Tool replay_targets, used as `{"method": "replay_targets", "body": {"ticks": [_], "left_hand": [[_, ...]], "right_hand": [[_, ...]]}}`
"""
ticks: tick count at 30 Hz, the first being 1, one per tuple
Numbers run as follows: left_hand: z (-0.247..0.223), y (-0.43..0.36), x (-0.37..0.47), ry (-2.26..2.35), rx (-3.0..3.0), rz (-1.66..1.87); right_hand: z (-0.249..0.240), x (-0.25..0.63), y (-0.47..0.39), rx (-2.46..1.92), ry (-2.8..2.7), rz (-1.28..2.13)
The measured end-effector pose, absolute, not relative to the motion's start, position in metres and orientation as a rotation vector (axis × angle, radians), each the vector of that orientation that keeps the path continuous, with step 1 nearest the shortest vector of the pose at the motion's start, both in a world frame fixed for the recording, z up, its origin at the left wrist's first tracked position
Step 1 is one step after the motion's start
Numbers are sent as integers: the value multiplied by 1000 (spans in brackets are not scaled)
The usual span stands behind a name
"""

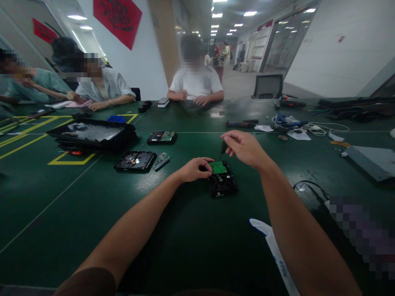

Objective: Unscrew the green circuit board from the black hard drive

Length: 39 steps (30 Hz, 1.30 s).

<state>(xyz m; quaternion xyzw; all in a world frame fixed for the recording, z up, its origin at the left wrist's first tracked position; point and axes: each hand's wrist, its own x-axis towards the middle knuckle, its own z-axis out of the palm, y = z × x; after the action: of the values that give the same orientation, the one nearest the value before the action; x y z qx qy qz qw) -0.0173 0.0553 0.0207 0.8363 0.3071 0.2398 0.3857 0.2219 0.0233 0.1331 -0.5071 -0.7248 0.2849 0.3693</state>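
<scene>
A black hard drive (222, 185) with a green circuit board (219, 167) on its upper face lies flat on the green table in front of me. My left hand (197, 169) grips the drive's left edge, thumb near the board. Above the far end of the drive, my right hand (242, 147) is closed around the dark handle of a screwdriver (223, 147). The screwdriver points down at the board's far side; whether its tip touches a screw is too small to tell.
Left of the drive lie another hard drive (135, 160), a loose circuit board (162, 160) and a third drive (162, 137). Stacked black trays (92, 135) stand beyond. Cables (288, 121) and a grey metal case (370, 162) lie right. A person (197, 80) sits opposite.
</scene>
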Motion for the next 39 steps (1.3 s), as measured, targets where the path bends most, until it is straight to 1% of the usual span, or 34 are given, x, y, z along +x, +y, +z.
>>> {"method": "replay_targets", "body": {"ticks": [11,16,24,32,39], "left_hand": [[16,55,-15,769,2090,634],[11,58,-11,835,1986,698],[17,62,-4,945,2029,645],[7,67,2,908,1948,730],[6,64,-4,908,2031,725]], "right_hand": [[131,222,25,-1318,-1831,677],[130,222,24,-1305,-1833,688],[133,222,21,-1299,-1838,688],[133,223,22,-1291,-1830,699],[132,227,23,-1288,-1826,700]]}}
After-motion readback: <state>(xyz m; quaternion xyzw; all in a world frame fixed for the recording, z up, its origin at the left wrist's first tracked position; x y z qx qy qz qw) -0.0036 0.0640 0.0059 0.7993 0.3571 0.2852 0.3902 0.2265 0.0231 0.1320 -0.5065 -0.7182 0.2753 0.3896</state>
